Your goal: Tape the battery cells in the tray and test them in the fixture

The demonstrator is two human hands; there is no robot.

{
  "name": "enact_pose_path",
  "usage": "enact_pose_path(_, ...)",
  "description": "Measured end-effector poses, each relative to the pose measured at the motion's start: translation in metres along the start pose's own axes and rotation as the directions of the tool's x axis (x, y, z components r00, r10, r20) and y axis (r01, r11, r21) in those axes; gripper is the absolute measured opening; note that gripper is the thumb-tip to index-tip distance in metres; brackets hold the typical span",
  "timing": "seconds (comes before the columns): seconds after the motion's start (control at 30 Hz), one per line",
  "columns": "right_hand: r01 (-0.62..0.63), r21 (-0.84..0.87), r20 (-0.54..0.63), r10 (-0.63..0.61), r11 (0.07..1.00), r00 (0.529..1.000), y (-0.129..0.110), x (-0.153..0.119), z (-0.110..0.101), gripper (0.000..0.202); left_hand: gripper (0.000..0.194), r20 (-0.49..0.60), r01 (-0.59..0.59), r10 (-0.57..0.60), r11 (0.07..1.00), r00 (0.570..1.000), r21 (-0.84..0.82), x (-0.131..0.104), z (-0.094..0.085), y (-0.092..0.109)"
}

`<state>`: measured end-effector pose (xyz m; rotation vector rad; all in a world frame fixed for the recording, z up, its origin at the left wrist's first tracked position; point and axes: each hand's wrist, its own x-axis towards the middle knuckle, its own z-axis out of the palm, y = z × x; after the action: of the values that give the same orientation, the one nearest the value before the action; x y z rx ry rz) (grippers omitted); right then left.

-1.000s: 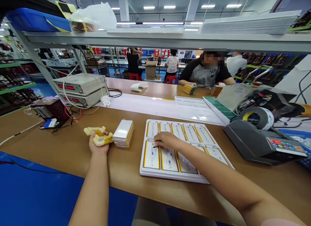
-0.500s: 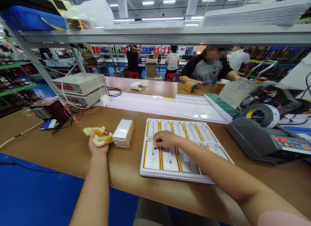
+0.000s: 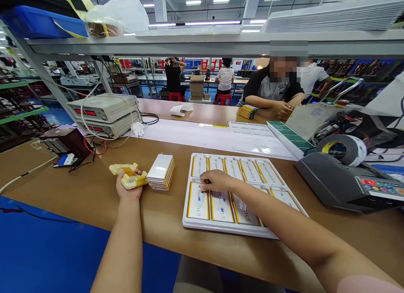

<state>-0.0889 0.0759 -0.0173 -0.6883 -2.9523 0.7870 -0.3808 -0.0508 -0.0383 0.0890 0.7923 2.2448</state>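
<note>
In the head view, my left hand (image 3: 129, 191) is wrapped round a cream and yellow plastic block (image 3: 134, 181) with a cut-out, held low over the bench. Right beside it stands a stack of flat white battery cells (image 3: 160, 169) with yellow edges. A white tray (image 3: 227, 231) holds several more cells in two rows. Over its left side reaches my right hand (image 3: 217, 180), fingers pinched together at the top end of the front-left battery cell (image 3: 198, 207). Whatever lies between those fingertips is hidden.
At the right stands a tape dispenser (image 3: 341, 179); two stacked meters (image 3: 104, 112) with cables are at the left. Behind the tray lies a clear plastic tray (image 3: 259, 137). Across the bench a co-worker (image 3: 274, 93) handles cells. A shelf beam (image 3: 195, 47) spans overhead.
My hands stay almost where they were, the right fingers shifting slightly at the cell's top end. Across the bench, the co-worker's hands have come together at the right-hand stack.
</note>
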Motion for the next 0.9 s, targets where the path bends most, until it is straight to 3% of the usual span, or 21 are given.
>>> enact_pose_path(0.13, 0.047, -0.015, -0.059, -0.048, 0.999, 0.997, -0.011, -0.006, 0.007, 0.028, 0.019, -0.01, -0.004, 0.004, 1.0, 1.0, 0.01, 0.001, -0.001, 0.0)
enact_pose_path(0.27, 0.107, 0.294, 0.053, -0.128, 0.95, 0.99, -0.004, -0.015, -0.003, 0.028, 0.018, -0.017, 0.004, -0.004, 1.0, 1.0, 0.0, -0.001, 0.002, 0.0)
enact_pose_path(0.33, 0.07, 0.405, 0.116, -0.128, 0.912, 0.985, 0.009, -0.022, -0.014, 0.029, 0.018, -0.012, 0.0, -0.001, 1.0, 1.0, -0.009, -0.002, 0.004, 0.0)
enact_pose_path(0.47, -0.151, 0.209, 0.116, 0.129, 0.966, 0.985, 0.033, -0.037, -0.027, 0.025, 0.017, 0.01, -0.003, 0.003, 1.0, 1.0, 0.004, -0.003, 0.005, -0.001)
enact_pose_path(0.53, -0.205, 0.127, 0.104, 0.193, 0.97, 0.976, 0.038, -0.043, -0.026, 0.024, 0.017, 0.01, -0.003, 0.003, 1.0, 1.0, 0.02, -0.003, 0.005, -0.001)
enact_pose_path(0.73, -0.152, 0.14, 0.168, 0.128, 0.978, 0.978, 0.039, -0.051, -0.015, 0.028, 0.017, 0.017, -0.018, 0.018, 1.0, 1.0, 0.015, -0.003, 0.006, -0.001)
enact_pose_path(0.9, -0.166, 0.089, 0.055, 0.162, 0.982, 0.985, 0.038, -0.05, -0.016, 0.029, 0.018, 0.02, -0.02, 0.02, 1.0, 1.0, 0.023, -0.004, 0.006, -0.002)
